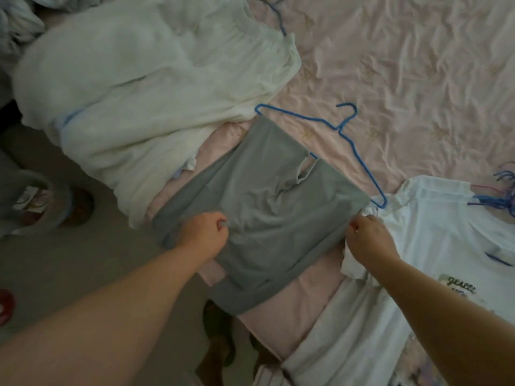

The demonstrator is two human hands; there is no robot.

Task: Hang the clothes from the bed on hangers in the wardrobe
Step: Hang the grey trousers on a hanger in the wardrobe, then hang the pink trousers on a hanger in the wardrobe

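So a grey garment (267, 207) is spread flat on the bed (404, 79), near its edge, and it's gripped at both sides: the left hand (204, 235) is curled into the fabric at one edge, the right hand (367, 238) is pinched on the opposite edge. A blue wire hanger (345, 129) is partly tucked under the garment's far end, beyond both sets of fingers. Past the right fingers a white printed t-shirt (446, 240) is laid out, with more blue hangers (501, 196) behind it. A pile of white clothes (139, 93) is heaped beyond the left fingers.
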